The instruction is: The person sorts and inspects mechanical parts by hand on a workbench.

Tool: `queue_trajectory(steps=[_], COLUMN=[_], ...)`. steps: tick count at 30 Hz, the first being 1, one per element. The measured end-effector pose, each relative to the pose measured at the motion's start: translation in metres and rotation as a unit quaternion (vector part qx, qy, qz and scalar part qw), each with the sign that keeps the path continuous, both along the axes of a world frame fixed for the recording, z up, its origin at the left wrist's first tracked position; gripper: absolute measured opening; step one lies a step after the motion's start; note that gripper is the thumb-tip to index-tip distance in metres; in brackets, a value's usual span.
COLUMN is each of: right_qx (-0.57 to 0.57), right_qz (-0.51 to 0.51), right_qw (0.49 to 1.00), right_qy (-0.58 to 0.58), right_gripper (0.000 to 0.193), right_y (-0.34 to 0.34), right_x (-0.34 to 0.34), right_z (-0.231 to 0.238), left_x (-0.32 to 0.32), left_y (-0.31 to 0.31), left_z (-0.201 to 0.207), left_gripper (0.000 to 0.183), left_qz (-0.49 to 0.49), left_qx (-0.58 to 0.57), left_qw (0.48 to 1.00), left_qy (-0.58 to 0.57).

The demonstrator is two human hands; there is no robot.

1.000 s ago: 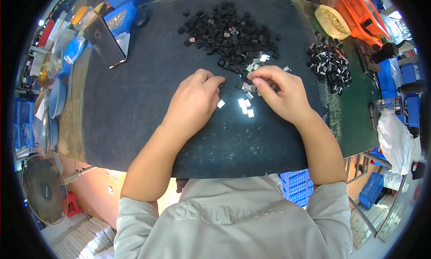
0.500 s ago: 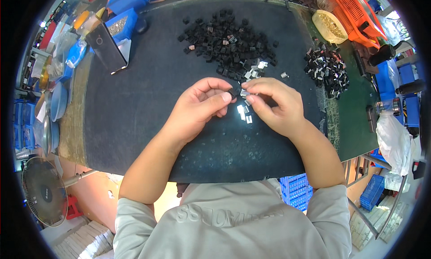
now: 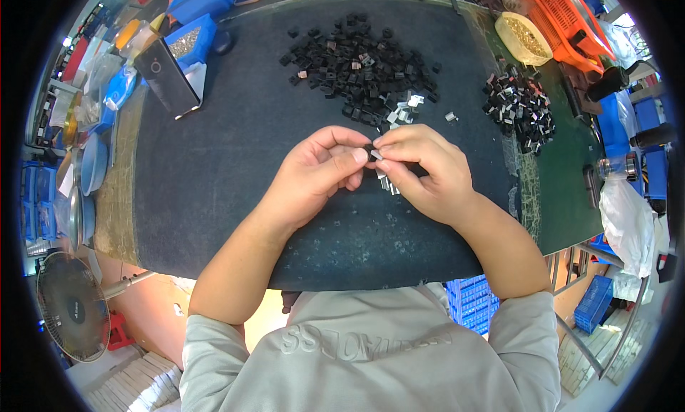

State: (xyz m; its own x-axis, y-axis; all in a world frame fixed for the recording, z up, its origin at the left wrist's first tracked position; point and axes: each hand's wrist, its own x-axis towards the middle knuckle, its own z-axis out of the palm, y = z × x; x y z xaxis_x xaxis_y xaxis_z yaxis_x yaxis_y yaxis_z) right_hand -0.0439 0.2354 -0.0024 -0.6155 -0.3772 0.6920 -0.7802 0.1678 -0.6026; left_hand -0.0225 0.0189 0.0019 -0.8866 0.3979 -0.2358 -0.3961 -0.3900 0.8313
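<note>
From the head view, my left hand (image 3: 317,173) and right hand (image 3: 428,171) have lifted off the dark mat (image 3: 214,184) and met, fingertips pinched shut on one small black piece (image 3: 372,153), so fitting is underway.

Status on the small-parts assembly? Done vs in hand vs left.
Done, apparently: a smaller heap of black pieces sits apart at right. In hand: left hand and right hand pinch one small piece between fingertips. Left: the large black pile and loose silvery clips beside it.
</note>
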Motion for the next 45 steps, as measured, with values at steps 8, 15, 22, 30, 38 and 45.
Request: queue_trajectory(steps=[8, 15, 22, 30, 38, 45], right_qx=[-0.008, -0.063, -0.029, -0.020, -0.003, 0.051], right_qz=[-0.005, 0.023, 0.003, 0.002, 0.013, 0.059], right_qw=[0.999, 0.992, 0.998, 1.000, 0.977, 0.968], right_qy=[-0.050, -0.109, -0.048, -0.021, -0.213, -0.238], right_gripper=[0.018, 0.016, 0.015, 0.017, 0.020, 0.022], right_y=[0.000, -0.005, -0.005, -0.004, 0.000, 0.004], right_x=[0.005, 0.007, 0.006, 0.001, 0.008, 0.007], right_z=[-0.001, -0.006, -0.006, -0.004, -0.004, -0.003], left_x=[-0.001, -0.001, -0.001, -0.001, 0.000, 0.000], left_y=[-0.001, -0.001, -0.003, -0.001, -0.001, 0.002], left_z=[0.000, -0.005, -0.003, 0.000, 0.000, 0.002], left_gripper=[0.018, 0.017, 0.017, 0.016, 0.022, 0.035], left_qz=[-0.003, -0.009, -0.021, -0.006, 0.010, 0.011], left_qx=[0.048, 0.066, 0.105, 0.058, -0.018, -0.055], left_qw=[0.998, 0.997, 0.993, 0.998, 1.000, 0.996], left_qy=[-0.039, -0.043, -0.053, -0.038, 0.007, 0.068])
